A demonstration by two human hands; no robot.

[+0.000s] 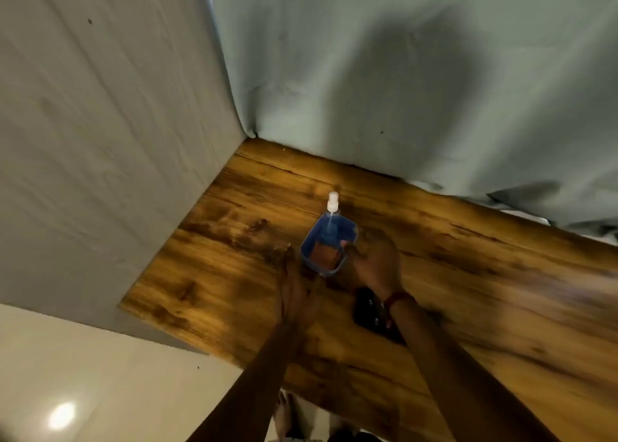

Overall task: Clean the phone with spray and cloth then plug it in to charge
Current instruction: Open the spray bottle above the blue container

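Observation:
A small blue plastic container [307, 245] stands on the wooden table [468, 274]. In it stands a spray bottle [332, 204] with a white nozzle, and a brown folded cloth [323, 253] lies beside the bottle. My right hand [374, 261] rests at the container's right rim, fingers curled toward it; whether it grips anything is blurred. My left hand [297, 291] lies flat on the table just left of the container, fingers apart. A black phone [368, 311] lies on the table under my right wrist, partly hidden by it.
Grey cloth-covered walls [368, 73] close off the table at the back and left, forming a corner. The table's left edge drops to a pale tiled floor [100, 391]. My feet show at the bottom of the view.

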